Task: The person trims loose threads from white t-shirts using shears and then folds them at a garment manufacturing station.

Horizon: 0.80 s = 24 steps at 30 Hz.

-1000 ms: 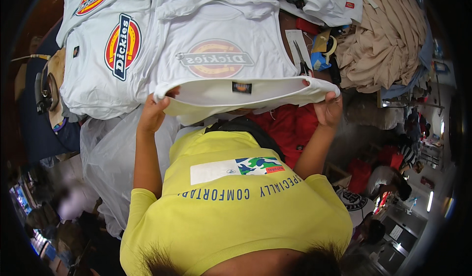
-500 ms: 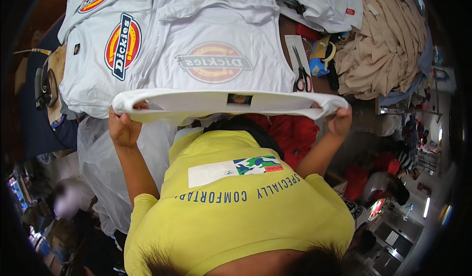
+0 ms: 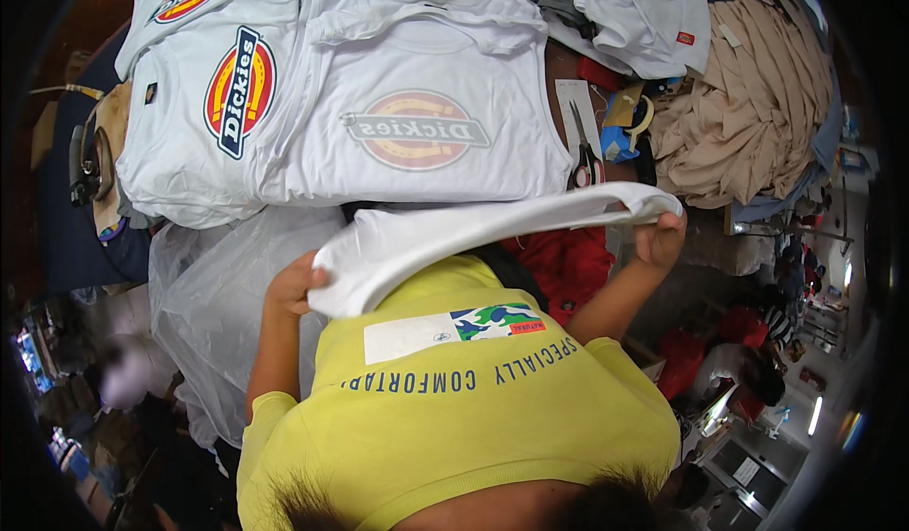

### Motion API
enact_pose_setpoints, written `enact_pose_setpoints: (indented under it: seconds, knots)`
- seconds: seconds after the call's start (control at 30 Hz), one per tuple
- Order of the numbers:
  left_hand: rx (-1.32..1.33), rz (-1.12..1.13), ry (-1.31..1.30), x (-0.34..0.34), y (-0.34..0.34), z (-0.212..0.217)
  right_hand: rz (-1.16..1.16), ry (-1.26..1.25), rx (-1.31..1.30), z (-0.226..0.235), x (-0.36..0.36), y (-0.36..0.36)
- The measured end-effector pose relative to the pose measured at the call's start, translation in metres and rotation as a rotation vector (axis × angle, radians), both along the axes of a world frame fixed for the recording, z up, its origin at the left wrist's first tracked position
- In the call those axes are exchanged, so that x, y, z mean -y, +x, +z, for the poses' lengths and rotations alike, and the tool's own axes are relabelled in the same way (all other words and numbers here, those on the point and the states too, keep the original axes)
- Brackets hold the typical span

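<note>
We note the left hand (image 3: 295, 285) half hidden under the folded white shirt (image 3: 473, 233), scissors (image 3: 582, 157) partly covered by it, top shirts cut off by the edge.

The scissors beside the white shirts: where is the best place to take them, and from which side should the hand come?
Grip the scissors by the dark handle loops at their near end, probably coming from the person's side with the right hand. The blades point away, towards the far table edge, and the loops lie just past the folded white shirt that both hands hold.
</note>
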<state>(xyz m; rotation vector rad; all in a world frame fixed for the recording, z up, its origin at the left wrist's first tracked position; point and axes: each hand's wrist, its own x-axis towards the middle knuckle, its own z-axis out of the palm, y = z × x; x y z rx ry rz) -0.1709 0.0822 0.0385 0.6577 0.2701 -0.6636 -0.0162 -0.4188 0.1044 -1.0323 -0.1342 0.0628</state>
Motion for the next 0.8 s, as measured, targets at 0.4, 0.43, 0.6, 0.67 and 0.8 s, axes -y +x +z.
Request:
enact_pose_setpoints:
  seconds: [0.4, 0.43, 0.6, 0.67, 0.8]
  knots:
    - [0.345, 0.582, 0.429, -0.07, 0.137, 0.043, 0.323, 0.097, -0.168, -0.037, -0.074, 0.103]
    - [0.257, 0.436, 0.289, -0.081, 0.169, 0.022, 0.356, 0.04, -0.226, -0.047, -0.1, 0.127]
    - [-0.029, 0.328, 0.271, -0.099, 0.271, -0.057, 0.313, -0.053, -0.655, -0.132, -0.124, 0.207]
    - [-0.074, 0.348, 0.33, -0.102, 0.285, -0.067, 0.261, -0.094, -0.653, -0.136, -0.135, 0.223]
    - [-0.177, 0.329, 0.346, -0.095, 0.286, -0.054, 0.259, -0.143, -0.638, -0.14, -0.14, 0.23]
